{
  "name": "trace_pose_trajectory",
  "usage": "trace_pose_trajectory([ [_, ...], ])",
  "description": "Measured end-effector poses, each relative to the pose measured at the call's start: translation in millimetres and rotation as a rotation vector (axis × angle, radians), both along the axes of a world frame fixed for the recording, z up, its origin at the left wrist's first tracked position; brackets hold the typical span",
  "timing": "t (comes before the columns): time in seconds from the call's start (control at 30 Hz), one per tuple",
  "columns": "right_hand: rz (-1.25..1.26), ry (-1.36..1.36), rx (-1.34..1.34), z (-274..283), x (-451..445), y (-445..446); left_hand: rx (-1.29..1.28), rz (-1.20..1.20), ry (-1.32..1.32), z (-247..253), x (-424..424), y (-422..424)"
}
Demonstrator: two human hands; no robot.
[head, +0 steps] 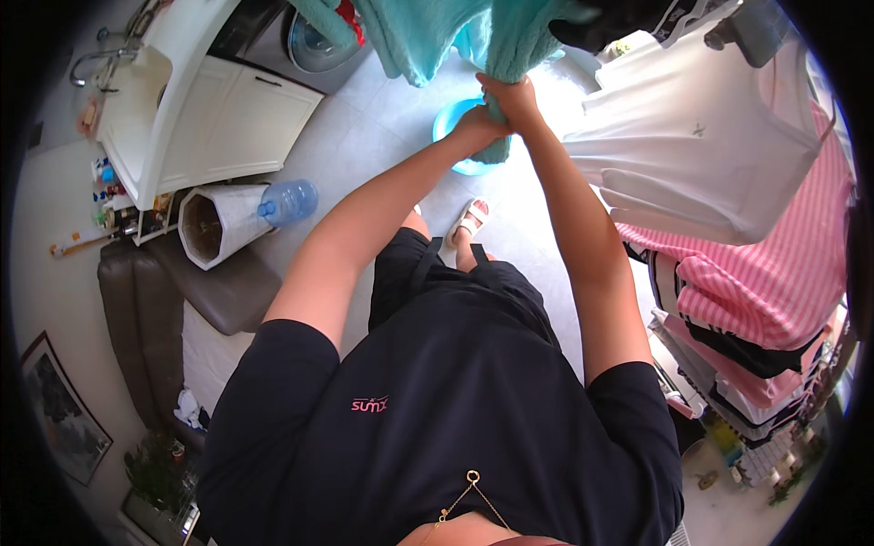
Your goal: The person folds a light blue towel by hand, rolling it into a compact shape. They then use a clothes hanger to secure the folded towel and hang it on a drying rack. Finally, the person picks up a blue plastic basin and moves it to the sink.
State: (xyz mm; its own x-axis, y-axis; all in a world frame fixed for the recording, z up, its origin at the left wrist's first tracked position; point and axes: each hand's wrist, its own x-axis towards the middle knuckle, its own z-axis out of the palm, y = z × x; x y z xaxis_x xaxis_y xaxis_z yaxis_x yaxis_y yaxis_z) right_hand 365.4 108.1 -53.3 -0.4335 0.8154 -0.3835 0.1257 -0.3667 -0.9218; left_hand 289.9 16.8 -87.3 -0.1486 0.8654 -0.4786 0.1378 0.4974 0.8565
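Note:
A turquoise plush garment (416,31) hangs at the top of the view, its upper part cut off by the frame. Both hands grip one long, bunched-up part of it, which looks like a sleeve. My right hand (513,101) is closed around it higher up. Just below, touching or almost touching, my left hand (478,130) is wrapped round the same cloth. The loose end (493,151) pokes out under my left hand. Beneath it, a light blue plastic basin (444,130) stands on the tiled floor, its inside partly covered by hands and cloth.
Hanging laundry crowds the right side, including a white top (683,136) and a pink striped garment (765,273). A washing machine (328,41), white cabinet (225,116) with sink, white octagonal container (225,222), blue water jug (293,203) and brown leather sofa (133,327) stand left.

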Motion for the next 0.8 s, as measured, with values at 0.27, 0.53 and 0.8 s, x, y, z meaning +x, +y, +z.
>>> trace_pose_trajectory([
  [0.27,-0.078,-0.535,0.563,-24,-10,5,0.007,-0.079,0.538,-19,21,21],
  [0.53,-0.107,-0.603,0.507,-35,-12,6,-0.086,-0.116,0.558,-33,25,23],
  [0.8,0.057,-0.263,0.214,-29,11,17,-0.031,-0.115,-0.301,-12,-10,9],
])
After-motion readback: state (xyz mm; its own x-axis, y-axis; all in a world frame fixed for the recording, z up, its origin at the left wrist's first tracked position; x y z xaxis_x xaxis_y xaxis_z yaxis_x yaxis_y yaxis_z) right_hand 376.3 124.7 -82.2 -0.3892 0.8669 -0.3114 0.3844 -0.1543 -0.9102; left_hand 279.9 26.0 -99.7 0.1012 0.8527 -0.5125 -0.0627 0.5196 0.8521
